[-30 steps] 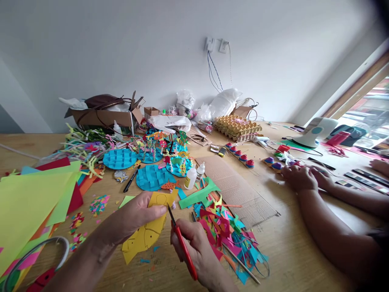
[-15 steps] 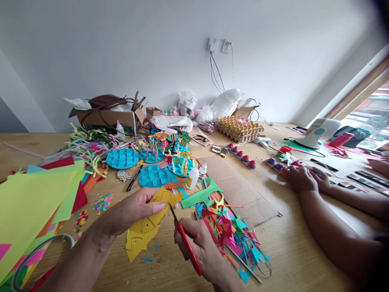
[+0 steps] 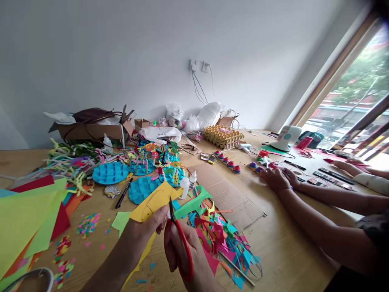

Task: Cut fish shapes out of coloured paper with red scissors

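Observation:
My left hand (image 3: 146, 227) pinches a sheet of yellow paper (image 3: 153, 201) with fish shapes drawn on it in dark lines. A second strip of yellow paper (image 3: 145, 256) shows below it, partly covered by my hand. My right hand (image 3: 188, 251) is closed round red-handled scissors (image 3: 186, 253). Their dark blades point up and away from me, against the right part of the yellow sheet. I cannot tell how far the blades are parted. A light green paper piece (image 3: 120, 221) lies on the table left of my left hand.
A heap of coloured paper scraps (image 3: 223, 247) lies right of my hands. Glue bottles (image 3: 192, 180) and blue paper discs (image 3: 142, 190) stand ahead. Coloured sheets (image 3: 27, 219) lie left. On the right, a co-worker's hands (image 3: 278, 180) handle small painted pieces. Cardboard (image 3: 225, 194) lies between.
My left hand has turned the yellow sheet and brought its thumb nearer the scissors. The scissors now point more steeply upward. The view has swung to the right, showing more window.

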Tool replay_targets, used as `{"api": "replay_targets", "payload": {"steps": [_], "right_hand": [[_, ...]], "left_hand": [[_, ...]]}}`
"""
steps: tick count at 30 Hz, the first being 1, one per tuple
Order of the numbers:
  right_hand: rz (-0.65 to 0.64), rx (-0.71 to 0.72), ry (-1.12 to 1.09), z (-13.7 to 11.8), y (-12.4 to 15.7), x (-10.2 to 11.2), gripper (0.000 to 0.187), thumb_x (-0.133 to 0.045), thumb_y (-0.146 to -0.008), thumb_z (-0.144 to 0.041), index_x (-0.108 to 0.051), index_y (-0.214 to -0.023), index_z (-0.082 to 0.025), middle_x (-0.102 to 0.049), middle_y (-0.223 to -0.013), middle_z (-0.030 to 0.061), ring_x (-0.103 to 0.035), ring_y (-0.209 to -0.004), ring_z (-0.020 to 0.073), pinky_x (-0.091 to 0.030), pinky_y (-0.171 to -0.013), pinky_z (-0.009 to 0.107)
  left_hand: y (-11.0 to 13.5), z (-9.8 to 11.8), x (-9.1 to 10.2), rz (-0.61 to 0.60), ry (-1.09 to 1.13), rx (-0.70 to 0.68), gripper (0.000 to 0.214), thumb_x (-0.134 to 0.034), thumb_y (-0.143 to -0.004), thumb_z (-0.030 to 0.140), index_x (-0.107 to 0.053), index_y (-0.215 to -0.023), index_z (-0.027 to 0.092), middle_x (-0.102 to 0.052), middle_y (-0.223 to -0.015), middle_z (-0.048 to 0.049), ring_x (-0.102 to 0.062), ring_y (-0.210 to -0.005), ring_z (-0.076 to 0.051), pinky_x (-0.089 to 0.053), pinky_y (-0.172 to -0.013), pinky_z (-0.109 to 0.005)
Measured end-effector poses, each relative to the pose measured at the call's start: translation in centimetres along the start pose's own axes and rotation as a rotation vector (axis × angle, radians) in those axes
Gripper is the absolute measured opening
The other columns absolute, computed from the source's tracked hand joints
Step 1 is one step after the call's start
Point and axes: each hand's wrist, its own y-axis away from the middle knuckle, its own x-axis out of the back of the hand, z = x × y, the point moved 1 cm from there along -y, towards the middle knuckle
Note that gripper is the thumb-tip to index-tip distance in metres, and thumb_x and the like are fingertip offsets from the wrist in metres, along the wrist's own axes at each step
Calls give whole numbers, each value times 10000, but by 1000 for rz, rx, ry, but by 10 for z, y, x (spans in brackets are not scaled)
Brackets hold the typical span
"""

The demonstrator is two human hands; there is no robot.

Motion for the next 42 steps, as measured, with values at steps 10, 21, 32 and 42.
{"api": "replay_targets", "payload": {"steps": [10,21,32,42], "right_hand": [[-5,-77,33,4,2,-5,503,-502,-710,-661,-420,-578,-183,-362,-360,-81,-285,-319,46,-205,-343,171],[16,-72,234,3,7,0,380,-459,-812,-470,-407,-567,-183,-340,-443,-68,-300,-417,64,-229,-401,187],[-54,-14,269,3,5,4,334,-419,-843,-440,-416,-629,-184,-348,-463,-62,-319,-440,79,-257,-414,190],[-36,11,256,11,4,8,429,-404,-854,-526,-411,-603,-178,-341,-461,-62,-300,-440,72,-242,-413,186]], "left_hand": [[1,3,5,62,-38,9,298,-518,-779,295,-479,-504,187,-441,-488,42,-401,-489,-110,-346,-503,-243],[1,3,6,57,132,114,163,-607,-706,270,-585,-588,160,-558,-542,18,-480,-519,-119,-407,-485,-235],[2,3,5,24,119,128,145,-598,-720,260,-589,-621,154,-566,-545,17,-483,-506,-112,-396,-467,-225],[4,1,1,54,148,143,138,-620,-697,258,-600,-598,163,-566,-532,19,-494,-501,-119,-403,-473,-229]]}}
